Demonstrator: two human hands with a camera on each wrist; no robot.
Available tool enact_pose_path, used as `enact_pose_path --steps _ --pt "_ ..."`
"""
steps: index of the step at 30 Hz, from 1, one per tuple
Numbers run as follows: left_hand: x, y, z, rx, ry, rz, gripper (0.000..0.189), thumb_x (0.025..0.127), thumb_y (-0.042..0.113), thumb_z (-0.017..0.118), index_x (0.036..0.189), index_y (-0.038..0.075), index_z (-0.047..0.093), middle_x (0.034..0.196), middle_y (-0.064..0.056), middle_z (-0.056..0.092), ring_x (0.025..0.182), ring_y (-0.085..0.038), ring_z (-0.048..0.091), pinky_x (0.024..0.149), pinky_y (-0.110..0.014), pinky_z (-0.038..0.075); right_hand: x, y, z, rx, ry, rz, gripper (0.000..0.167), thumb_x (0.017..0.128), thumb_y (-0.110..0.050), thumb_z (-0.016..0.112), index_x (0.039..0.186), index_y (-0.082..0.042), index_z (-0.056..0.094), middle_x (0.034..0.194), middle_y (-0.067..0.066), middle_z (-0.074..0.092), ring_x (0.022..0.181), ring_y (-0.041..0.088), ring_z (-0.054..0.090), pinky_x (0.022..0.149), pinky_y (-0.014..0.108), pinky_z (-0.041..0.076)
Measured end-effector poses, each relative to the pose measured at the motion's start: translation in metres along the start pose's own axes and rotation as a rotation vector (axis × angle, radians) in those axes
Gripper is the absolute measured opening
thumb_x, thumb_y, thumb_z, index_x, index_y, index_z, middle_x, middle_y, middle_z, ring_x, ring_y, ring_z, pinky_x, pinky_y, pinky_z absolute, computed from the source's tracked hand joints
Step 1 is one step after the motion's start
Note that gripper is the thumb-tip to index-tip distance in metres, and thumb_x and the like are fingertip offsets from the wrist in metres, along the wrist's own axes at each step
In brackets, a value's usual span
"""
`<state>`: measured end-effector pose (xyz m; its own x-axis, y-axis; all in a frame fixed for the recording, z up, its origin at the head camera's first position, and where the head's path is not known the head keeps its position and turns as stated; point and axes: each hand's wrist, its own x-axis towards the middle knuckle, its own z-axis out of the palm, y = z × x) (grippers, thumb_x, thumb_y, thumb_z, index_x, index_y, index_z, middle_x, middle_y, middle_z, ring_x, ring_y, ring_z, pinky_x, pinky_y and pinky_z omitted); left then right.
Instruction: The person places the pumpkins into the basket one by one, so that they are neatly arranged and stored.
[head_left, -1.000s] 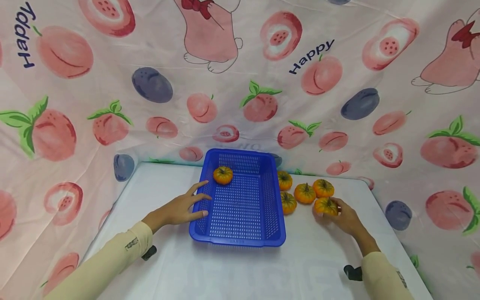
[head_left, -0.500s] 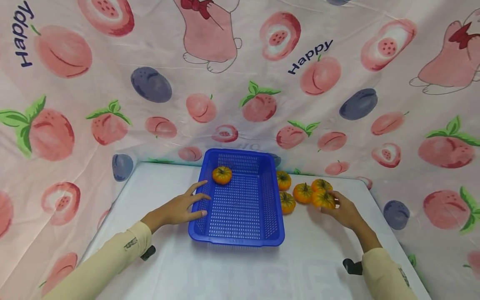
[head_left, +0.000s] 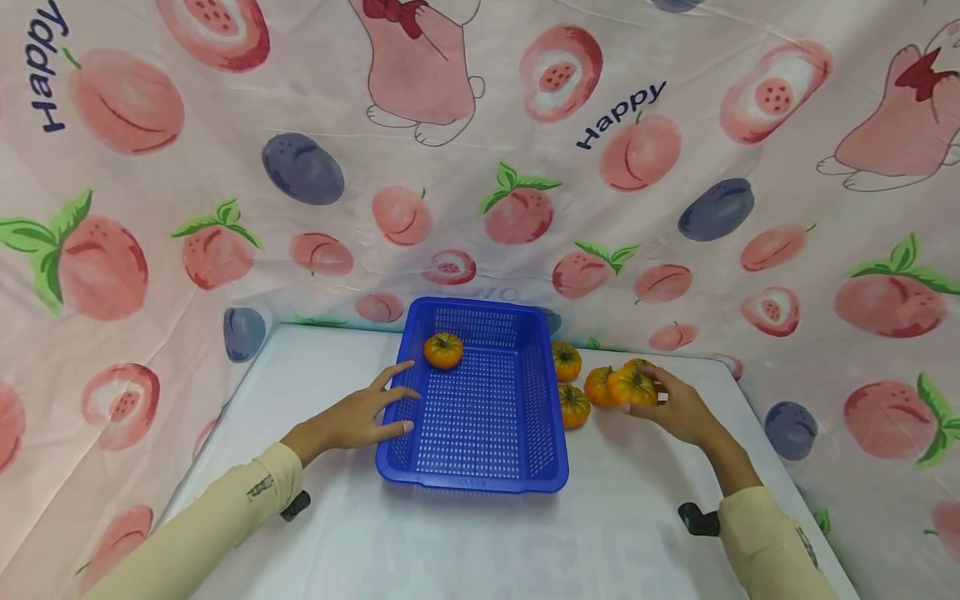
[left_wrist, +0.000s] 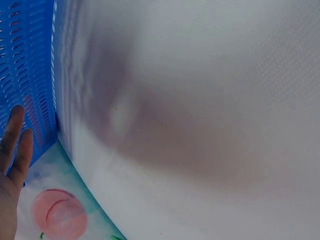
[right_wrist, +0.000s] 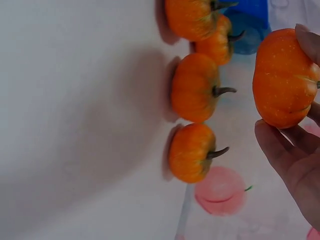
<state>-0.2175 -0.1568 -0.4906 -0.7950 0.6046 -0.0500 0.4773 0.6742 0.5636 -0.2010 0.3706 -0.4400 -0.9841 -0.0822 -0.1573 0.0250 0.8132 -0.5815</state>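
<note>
My right hand [head_left: 684, 414] grips a small orange pumpkin [right_wrist: 281, 82] between thumb and fingers, held above the table. In the head view this pumpkin partly covers two others: one pumpkin [head_left: 597, 387] to its left and one [head_left: 640, 364] behind it. Two more, a front pumpkin [head_left: 574, 407] and a back pumpkin [head_left: 566, 362], sit against the right side of a blue plastic basket [head_left: 472, 429]. One pumpkin [head_left: 443, 351] lies inside the basket at its back left. Over the basket's left rim, my left hand [head_left: 356, 421] extends with spread, fairly straight fingers.
The basket stands on a white-covered table [head_left: 600, 517]. A fruit-printed cloth [head_left: 465, 192] rises behind the table and along both sides. Dark wrist devices show under both sleeves.
My right hand has lifted the pumpkin from the table and carried it left and slightly back, towards the basket. The left hand and the basket stay put.
</note>
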Motion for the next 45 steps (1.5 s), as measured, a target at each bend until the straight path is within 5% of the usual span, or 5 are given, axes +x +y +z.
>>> enact_pose_path --steps 13,25,45 --pt "0.000 -0.001 -0.001 0.011 0.000 -0.008 0.052 0.095 0.047 0.062 0.141 0.024 0.056 0.169 -0.003 0.005 0.138 -0.048 0.045 0.102 -0.066 0.046 0.003 -0.049 -0.005 -0.024 0.018 -0.140 0.085 0.086 -0.045 0.078 0.152 -0.009 0.039 0.154 0.020 0.042 0.137 0.044 0.044 0.111 0.063 0.038" --pt "0.001 -0.002 0.001 0.012 -0.002 -0.004 0.052 0.095 0.047 0.063 0.141 0.024 0.056 0.169 -0.003 0.005 0.136 -0.048 0.047 0.102 -0.066 0.046 0.002 -0.094 -0.002 0.032 -0.022 -0.307 0.081 0.085 -0.038 0.081 0.148 -0.004 0.043 0.148 0.019 0.048 0.128 0.038 0.053 0.105 0.060 0.047" --pt "0.001 -0.003 0.001 0.001 -0.005 -0.009 0.052 0.095 0.047 0.063 0.141 0.023 0.056 0.170 -0.003 0.005 0.137 -0.048 0.046 0.102 -0.066 0.046 0.032 -0.139 0.023 0.025 -0.074 -0.358 0.085 0.083 -0.044 0.081 0.150 -0.010 0.043 0.151 0.017 0.046 0.131 0.041 0.051 0.108 0.059 0.044"
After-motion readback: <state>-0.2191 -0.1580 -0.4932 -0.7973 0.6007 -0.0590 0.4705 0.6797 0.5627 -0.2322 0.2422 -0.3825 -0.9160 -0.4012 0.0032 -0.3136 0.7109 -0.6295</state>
